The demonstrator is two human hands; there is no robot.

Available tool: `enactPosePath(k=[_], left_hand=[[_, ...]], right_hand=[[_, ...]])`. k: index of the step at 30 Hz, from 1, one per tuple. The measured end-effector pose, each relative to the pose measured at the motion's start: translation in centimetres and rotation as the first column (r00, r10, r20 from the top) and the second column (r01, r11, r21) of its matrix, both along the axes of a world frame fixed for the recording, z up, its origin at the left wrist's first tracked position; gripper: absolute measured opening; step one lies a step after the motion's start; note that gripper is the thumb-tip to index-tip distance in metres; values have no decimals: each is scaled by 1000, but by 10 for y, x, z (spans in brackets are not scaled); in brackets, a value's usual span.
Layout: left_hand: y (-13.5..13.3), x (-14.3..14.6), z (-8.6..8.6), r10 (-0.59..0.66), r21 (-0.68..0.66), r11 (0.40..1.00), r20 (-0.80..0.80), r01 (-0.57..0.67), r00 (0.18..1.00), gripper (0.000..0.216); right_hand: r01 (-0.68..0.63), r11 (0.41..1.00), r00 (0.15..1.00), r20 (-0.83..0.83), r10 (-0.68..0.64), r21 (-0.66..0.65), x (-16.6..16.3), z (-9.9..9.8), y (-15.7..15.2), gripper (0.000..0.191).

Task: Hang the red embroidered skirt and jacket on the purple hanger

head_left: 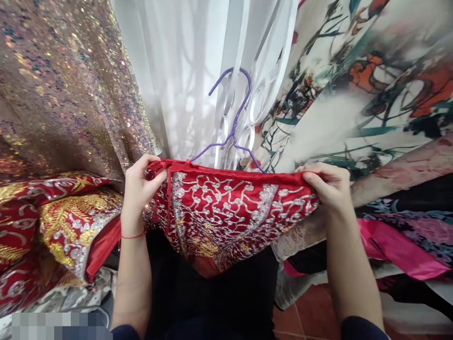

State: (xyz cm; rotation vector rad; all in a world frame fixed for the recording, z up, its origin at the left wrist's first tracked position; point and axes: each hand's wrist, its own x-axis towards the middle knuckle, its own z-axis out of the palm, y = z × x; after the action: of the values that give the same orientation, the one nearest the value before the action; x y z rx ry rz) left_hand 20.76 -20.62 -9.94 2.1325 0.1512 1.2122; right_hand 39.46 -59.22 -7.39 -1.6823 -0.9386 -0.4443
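Between my hands a red embroidered skirt (226,208) is stretched out by its waistband, with silver and gold beadwork over its front. My left hand (143,182) pinches the left end of the waistband, thumb on top. The right end is gripped by my right hand (327,182), thumb toward me. A purple wire hanger (235,118) stands behind the skirt, its hook up against white scrolled metalwork. The hanger's lower part is hidden behind the red waistband, so I cannot tell whether it is attached.
Gold sequinned fabric (71,80) hangs at the left. Below it lies another red and gold embroidered garment (74,222). White metalwork (262,94) rises before a white curtain (180,56). Floral fabric (354,85) drapes on the right, above bright pink cloth (399,250). Red floor tiles (307,311) show below.
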Motion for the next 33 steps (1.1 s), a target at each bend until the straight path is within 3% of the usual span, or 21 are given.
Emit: enactPosePath(k=[2, 5, 9, 12, 17, 21, 24, 26, 28, 30, 31, 32, 33], left_hand=[[-1, -1, -1, -10, -35, 999, -16, 10, 1000, 15], [-3, -6, 2, -42, -89, 995, -40, 38, 998, 22], [0, -9, 2, -186, -237, 955, -19, 176, 982, 39], [5, -9, 0, -217, -324, 925, -18, 200, 976, 44], [2, -12, -3, -327, -392, 888, -167, 242, 930, 40], [-4, -8, -11, -164, -340, 924, 57, 174, 985, 37], [-11, -1, -19, -2, -349, 935, 196, 72, 981, 38], [-17, 1, -22, 40, -376, 925, 238, 54, 970, 36], [-22, 1, -22, 44, -410, 910, 243, 61, 969, 33], [-25, 0, -21, 44, -441, 896, 215, 56, 976, 30], [-26, 0, -21, 50, -452, 891, 199, 47, 979, 30], [-25, 0, -23, 62, -461, 887, 190, 33, 980, 29], [-24, 1, -25, 83, -467, 884, 193, 17, 978, 29]], right_hand=[[127, 989, 991, 59, -123, -76, 4, 0, 2, 46], [176, 980, 979, 118, -165, -91, 9, 3, 9, 48], [27, 986, 986, 164, -1, -162, 18, 5, 15, 44], [4, 989, 984, 175, 21, -147, 25, 0, 11, 36], [-65, 995, 998, -9, 65, -79, 29, -16, -4, 25], [45, 999, 999, 30, -45, 15, 28, -24, 1, 22], [189, 976, 977, 76, -198, 108, 30, -27, 11, 24], [268, 958, 957, 87, -277, 107, 28, -27, 17, 27], [408, 903, 895, 139, -425, 132, 18, -28, 26, 26], [581, 774, 736, 245, -632, 251, -2, -32, 40, 21], [629, 700, 633, 300, -713, 338, -17, -36, 51, 19], [622, 663, 560, 356, -748, 415, -34, -41, 65, 15], [549, 706, 553, 438, -708, 447, -52, -48, 82, 10]])
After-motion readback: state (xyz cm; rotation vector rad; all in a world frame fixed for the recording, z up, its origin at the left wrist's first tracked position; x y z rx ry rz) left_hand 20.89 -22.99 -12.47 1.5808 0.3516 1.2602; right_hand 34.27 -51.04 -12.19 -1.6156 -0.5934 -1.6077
